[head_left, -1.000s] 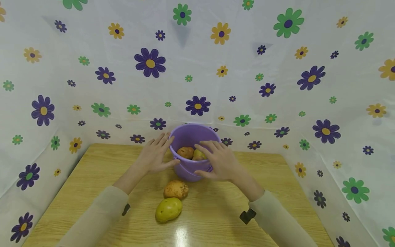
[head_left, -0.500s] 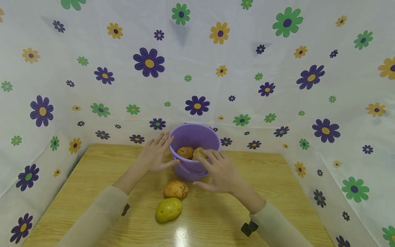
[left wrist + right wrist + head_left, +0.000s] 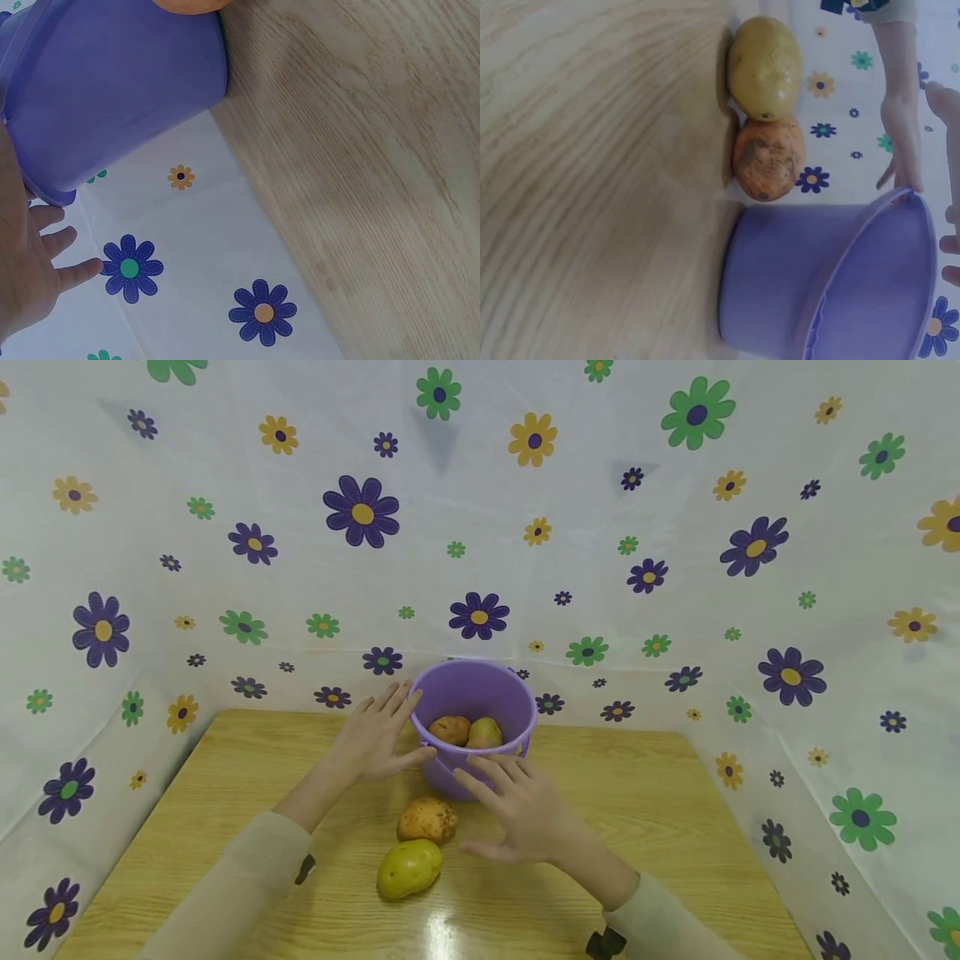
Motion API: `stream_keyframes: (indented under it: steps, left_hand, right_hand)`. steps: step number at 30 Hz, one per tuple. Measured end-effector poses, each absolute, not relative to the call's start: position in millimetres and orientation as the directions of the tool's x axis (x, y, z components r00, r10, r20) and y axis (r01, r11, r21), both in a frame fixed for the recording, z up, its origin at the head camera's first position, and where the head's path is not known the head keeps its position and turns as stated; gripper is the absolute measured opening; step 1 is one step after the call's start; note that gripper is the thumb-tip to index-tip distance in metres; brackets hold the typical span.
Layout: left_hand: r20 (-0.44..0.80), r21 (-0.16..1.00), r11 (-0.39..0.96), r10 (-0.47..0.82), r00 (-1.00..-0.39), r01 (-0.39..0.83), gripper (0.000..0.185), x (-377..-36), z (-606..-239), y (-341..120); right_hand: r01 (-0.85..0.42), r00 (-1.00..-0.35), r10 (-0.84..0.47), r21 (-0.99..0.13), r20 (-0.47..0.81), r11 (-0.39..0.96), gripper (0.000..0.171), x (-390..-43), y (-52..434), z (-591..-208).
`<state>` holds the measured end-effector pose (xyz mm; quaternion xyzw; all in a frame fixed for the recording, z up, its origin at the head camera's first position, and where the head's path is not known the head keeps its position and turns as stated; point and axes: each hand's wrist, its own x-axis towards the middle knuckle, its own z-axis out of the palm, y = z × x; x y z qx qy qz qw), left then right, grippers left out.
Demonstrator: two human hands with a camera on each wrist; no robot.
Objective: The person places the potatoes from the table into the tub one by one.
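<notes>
A purple bucket (image 3: 480,689) stands at the back of the table, with a brown potato (image 3: 452,730) and a yellowish potato (image 3: 486,732) inside. My left hand (image 3: 375,739) rests at the bucket's left rim, fingers extended and thumb spread along its near side. Just in front of the bucket hovers my right hand (image 3: 528,810), its fingers spread and holding nothing. Between my forearms, a rough brown potato (image 3: 427,820) lies against a smooth yellow potato (image 3: 409,868) on the table; both also show in the right wrist view.
The wooden table (image 3: 652,827) is enclosed at the back and sides by a white flowered cloth (image 3: 585,552). Its back edge runs close behind the bucket. Dark straps (image 3: 606,942) sit at my sleeve cuffs.
My right hand has drawn back from over the bucket's mouth toward me and lower, uncovering the yellowish potato inside. The left hand has stayed at the rim.
</notes>
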<state>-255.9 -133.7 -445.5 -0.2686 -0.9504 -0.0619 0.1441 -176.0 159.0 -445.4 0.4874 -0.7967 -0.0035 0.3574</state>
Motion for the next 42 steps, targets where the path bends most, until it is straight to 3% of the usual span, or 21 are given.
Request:
stream_keyframes:
  steps: [23, 30, 42]
  left_hand:
    - [0.307, 0.042, 0.849, 0.491, -0.816, 0.527, 0.101, -257, -448, -134]
    - [0.297, 0.048, 0.851, 0.488, -0.82, 0.524, 0.102, -257, -447, -133]
    - [0.292, 0.051, 0.853, 0.485, -0.824, 0.52, 0.103, -257, -449, -133]
  right_hand:
    - [-0.803, -0.246, -0.871, 0.414, 0.425, 0.428, 0.093, -158, 130, -487]
    - [-0.833, -0.287, -0.912, 0.395, 0.292, 0.389, 0.092, -151, 120, -503]
    - [-0.844, -0.311, -0.928, 0.388, 0.206, 0.369, 0.09, -150, 105, -517]
